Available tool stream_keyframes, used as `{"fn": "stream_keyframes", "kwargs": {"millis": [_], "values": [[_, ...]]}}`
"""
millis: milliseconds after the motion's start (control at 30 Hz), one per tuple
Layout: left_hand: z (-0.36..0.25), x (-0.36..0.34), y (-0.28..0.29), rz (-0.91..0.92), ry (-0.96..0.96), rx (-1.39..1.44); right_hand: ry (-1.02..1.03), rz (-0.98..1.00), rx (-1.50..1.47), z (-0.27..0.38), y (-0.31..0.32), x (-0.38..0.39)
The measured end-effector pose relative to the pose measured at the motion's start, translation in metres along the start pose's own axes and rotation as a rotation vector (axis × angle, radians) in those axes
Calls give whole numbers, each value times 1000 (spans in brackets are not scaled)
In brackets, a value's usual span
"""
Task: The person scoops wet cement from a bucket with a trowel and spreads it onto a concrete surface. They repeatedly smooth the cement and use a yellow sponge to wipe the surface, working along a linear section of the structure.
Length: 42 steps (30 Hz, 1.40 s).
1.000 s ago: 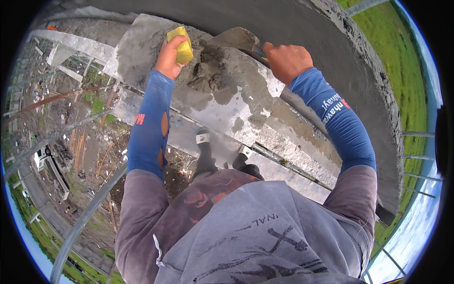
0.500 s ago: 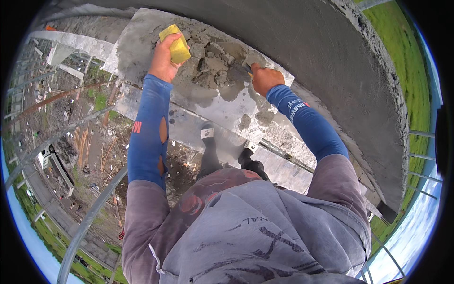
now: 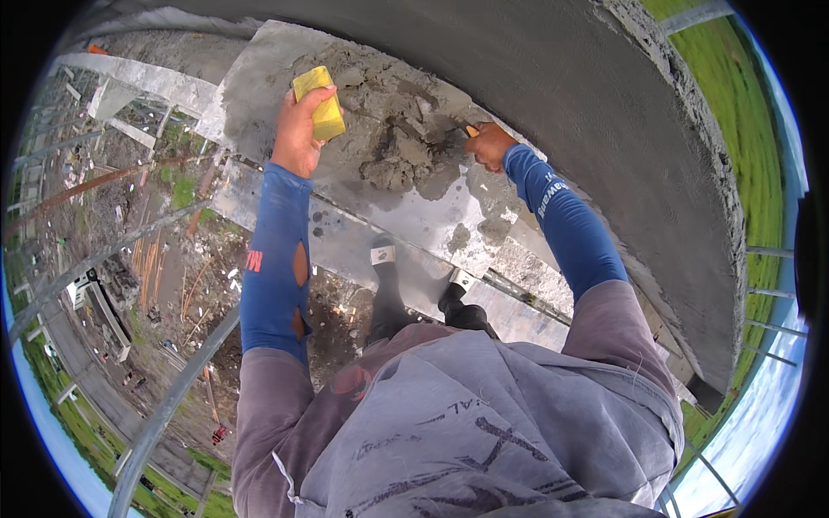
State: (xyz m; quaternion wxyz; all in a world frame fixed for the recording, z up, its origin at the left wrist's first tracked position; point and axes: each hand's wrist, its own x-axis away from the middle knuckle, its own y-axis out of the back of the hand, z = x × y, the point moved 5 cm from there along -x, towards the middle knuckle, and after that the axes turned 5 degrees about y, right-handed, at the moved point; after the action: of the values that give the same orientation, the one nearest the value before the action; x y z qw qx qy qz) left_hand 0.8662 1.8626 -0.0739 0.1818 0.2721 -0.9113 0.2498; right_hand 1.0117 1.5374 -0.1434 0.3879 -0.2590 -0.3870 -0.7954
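Note:
My left hand [image 3: 298, 138] is closed around a yellow sponge block [image 3: 322, 112], held over the left part of a pale, mortar-smeared board [image 3: 449, 220]. To the right, my right hand [image 3: 490, 151] grips an orange trowel handle [image 3: 472, 131]; the dark blade reaches left into a lumpy heap of wet grey mortar [image 3: 397, 155] and is hard to make out there. The board lies along the foot of a curved, freshly plastered grey wall [image 3: 639, 138].
My feet stand on a metal scaffold platform [image 3: 527, 311] beside the board. A galvanized pipe [image 3: 173, 397] crosses at the left, high above dirt ground with scattered debris, rods and a truck [image 3: 91, 302]. More scaffold bars and green fields show at the right rim.
My right hand has moved left and down, carrying the trowel from near the wall into the mortar. My left hand with the sponge has shifted slightly, lately downward.

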Motion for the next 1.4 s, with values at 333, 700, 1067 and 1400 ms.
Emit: {"fn": "stream_keyframes", "kwargs": {"millis": [333,700,1067,1400], "values": [[10,-2,16,23,-45,-58,508,-310,300,20,-24,-48],[5,7,-9,-9,-84,-50,265,-429,663,-23,-26,79],[22,31,-45,-53,-32,-13,472,-626,700,-2,16,135],[54,65,0,25,-34,75,239,-464,897,121,-2,-30]]}}
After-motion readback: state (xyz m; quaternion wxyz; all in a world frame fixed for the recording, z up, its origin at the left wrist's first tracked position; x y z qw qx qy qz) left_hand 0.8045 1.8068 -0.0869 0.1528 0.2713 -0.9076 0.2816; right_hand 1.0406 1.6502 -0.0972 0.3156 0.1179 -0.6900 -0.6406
